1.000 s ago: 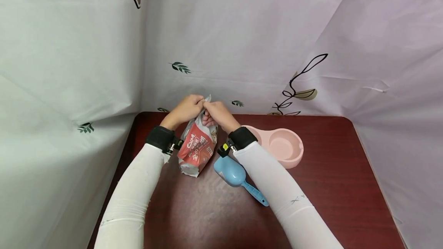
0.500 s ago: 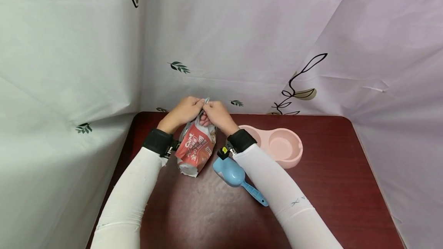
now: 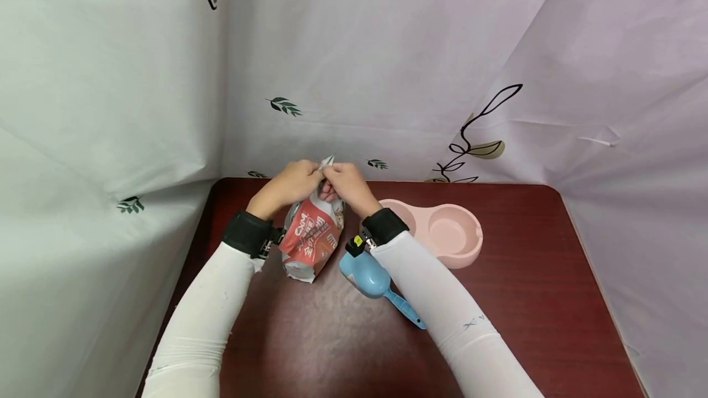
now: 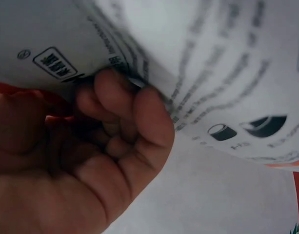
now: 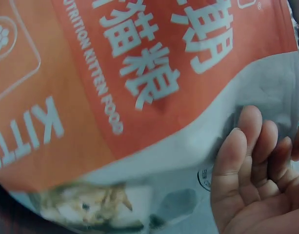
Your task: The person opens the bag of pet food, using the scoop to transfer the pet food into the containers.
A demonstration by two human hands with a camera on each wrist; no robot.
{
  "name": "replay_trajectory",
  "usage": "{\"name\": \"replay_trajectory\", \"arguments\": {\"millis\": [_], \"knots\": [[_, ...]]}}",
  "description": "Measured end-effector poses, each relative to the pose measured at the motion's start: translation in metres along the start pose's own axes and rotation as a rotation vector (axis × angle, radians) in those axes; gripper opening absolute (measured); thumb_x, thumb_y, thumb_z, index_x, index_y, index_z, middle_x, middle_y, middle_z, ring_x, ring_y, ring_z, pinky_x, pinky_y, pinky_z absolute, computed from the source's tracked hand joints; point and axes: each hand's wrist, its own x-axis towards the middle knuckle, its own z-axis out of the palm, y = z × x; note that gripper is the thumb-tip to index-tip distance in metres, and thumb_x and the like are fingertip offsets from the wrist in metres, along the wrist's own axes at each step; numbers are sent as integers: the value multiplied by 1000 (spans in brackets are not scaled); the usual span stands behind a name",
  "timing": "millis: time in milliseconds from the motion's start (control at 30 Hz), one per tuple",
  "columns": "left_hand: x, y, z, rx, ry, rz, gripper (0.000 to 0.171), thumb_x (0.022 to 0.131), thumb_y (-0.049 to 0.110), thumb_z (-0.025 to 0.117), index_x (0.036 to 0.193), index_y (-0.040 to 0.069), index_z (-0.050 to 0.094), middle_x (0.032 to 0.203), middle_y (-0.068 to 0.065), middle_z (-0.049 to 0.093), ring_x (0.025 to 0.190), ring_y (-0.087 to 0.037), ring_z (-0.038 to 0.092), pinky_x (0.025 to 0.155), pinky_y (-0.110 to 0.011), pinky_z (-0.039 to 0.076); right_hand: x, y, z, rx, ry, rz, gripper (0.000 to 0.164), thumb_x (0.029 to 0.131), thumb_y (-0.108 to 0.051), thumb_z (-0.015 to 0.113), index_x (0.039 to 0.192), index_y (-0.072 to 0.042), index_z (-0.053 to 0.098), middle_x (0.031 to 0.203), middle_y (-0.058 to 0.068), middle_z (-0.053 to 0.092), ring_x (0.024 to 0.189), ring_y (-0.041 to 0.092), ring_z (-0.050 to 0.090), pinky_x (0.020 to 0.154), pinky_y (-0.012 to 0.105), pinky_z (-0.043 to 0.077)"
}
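A red and white bag of kitten food point(image 3: 311, 239) stands on the table, its top gathered between the two hands in the head view. My left hand point(image 3: 291, 183) pinches the top edge from the left; the left wrist view shows its fingers point(image 4: 151, 119) curled against the printed white side. From the right, my right hand point(image 3: 347, 184) pinches the same edge close beside it. In the right wrist view the lower fingers point(image 5: 229, 161) of that hand lie along the bag front point(image 5: 154, 131), above a kitten picture. The thumb tips are largely hidden in the wrist views.
A light-blue scoop point(image 3: 369, 275) lies under the right wrist, handle toward the near right. Behind the right forearm sits a pink double bowl point(image 3: 424, 224). White patterned cloth point(image 3: 387, 66) hangs around the dark red table point(image 3: 531, 275).
My left hand has shifted slightly left and down, and its forearm has moved left too. The right hand holds nearly the same spot on the bag's top.
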Motion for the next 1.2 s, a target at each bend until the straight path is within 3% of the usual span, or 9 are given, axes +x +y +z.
{"name": "replay_trajectory", "arguments": {"millis": [200, 433, 600, 800, 1200], "knots": [[1, -4, 0, -63, 13, 9, 35, 109, 20, 34, 98, 2, 63, 79, -10, 51, 70, -24, 51, 66, -34, 42, -1, -2, 10, 17, 19, 53, 41, 105, -27, 44, 70, -9, 55, 61, -1, 58, 53, 10, 55, 54, 25, 49], [0, -8, 4, -127, 32, 19, 33, 107, 17, 36, 87, 5, 60, 77, -9, 52, 66, -23, 52, 64, -33, 42, -4, -1, 14, -20, 25, 94, 45, 107, -30, 43, 68, -12, 56, 59, -4, 53, 48, 12, 37, 52, 36, 33], [0, -11, 6, -127, 41, 7, 34, 109, 18, 37, 83, 6, 56, 73, -6, 47, 63, -21, 48, 61, -32, 40, -5, 0, 15, -61, 24, 95, 42, 108, -24, 42, 71, -10, 56, 60, -3, 53, 49, 12, 41, 52, 33, 35], [0, -13, 7, -129, 72, -20, 34, 109, 18, 36, 90, 3, 61, 77, -9, 52, 66, -21, 51, 62, -32, 42, -5, 3, 17, -107, 48, 51, 39, 107, -19, 43, 72, -9, 58, 62, -2, 55, 49, 9, 48, 50, 26, 41], [-5, -9, 7, -108, 146, -33, 32, 107, 19, 41, 82, 7, 56, 77, -10, 55, 68, -25, 55, 62, -34, 45, -9, 13, 17, -46, 100, 60, 43, 107, -26, 45, 69, -9, 57, 65, -1, 60, 51, 8, 53, 52, 23, 48]]}}
